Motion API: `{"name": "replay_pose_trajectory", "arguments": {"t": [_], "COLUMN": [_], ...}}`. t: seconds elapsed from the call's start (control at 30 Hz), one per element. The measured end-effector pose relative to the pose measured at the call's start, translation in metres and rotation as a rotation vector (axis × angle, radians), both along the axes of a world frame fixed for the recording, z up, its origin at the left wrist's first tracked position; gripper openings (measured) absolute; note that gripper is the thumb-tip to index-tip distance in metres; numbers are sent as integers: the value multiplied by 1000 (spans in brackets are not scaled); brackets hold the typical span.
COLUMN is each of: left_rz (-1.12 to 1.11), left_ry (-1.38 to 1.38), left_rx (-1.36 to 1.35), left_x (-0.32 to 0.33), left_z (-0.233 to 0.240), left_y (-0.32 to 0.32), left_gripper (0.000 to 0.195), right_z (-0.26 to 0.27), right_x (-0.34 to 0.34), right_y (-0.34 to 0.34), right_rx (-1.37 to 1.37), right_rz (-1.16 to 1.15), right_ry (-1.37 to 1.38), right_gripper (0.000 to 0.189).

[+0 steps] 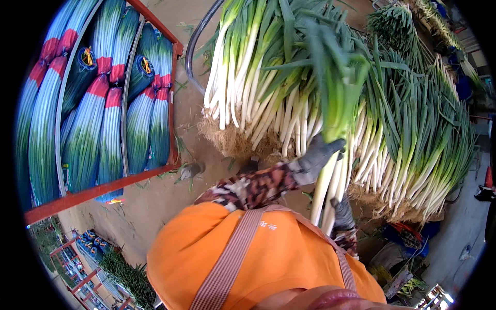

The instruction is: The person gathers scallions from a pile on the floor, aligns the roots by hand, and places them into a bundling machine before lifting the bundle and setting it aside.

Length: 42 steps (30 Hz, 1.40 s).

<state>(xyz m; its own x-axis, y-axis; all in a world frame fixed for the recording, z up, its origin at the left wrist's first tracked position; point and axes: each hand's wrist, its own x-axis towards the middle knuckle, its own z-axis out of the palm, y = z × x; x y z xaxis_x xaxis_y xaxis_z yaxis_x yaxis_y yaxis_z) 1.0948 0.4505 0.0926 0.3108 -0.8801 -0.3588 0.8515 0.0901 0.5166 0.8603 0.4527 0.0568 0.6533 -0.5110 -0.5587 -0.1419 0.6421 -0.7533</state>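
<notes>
In front of my chest I hold a small bunch of Welsh onions or leeks (329, 178), white ends down towards me and green leaves pointing away. My left hand (316, 159), in a grey glove, is wrapped around the stalks where white turns to green. Lower down, my right hand (343, 215), in a dark glove, grips the white ends from the right side; its fingers are partly hidden. The leaves of the bunch are blurred. Just beyond lies a large heap of untied stalks (286, 112) with hairy roots (224, 135) facing me.
To the left stands a red metal rack (100, 180) with several bundles (85, 131) bound by red bands. A dark curved tube (190, 50) rises beside the heap. More stalks (418, 147) lie to the right, and a grey shoe (192, 170) rests on the dirt floor (155, 217).
</notes>
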Motion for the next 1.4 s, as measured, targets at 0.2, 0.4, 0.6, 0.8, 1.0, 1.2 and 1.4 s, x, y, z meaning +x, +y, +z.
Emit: {"name": "replay_pose_trajectory", "arguments": {"t": [0.2, 0.4, 0.6, 0.8, 1.0, 1.2, 1.4], "left_rz": [-214, 76, 273, 223, 168, 110, -303], "left_ry": [-1037, -1430, -1674, -1604, -1731, -972, -1039], "left_rx": [145, 404, 1086, 1388, 1207, 375, 369], "left_x": [-102, 20, 202, 237, 251, 158, 7], "left_z": [-34, -63, -191, -173, -175, -81, -50], "left_y": [-64, 3, 42, 26, 38, -1, -8], "left_gripper": [71, 68, 71, 58, 37, 49, 63], "right_z": [34, 36, 60, 72, 58, 24, -3], "right_x": [-32, -67, 1, 62, 88, 74, 51], "right_y": [16, -22, -19, -21, -29, -32, -28], "right_rx": [43, 12, 158, 252, 264, 108, 173], "right_rz": [-166, -363, -530, -524, -447, -350, -337], "right_ry": [15, 277, 207, 268, 262, 105, 74], "right_gripper": [72, 72, 63, 62, 50, 49, 61]}}
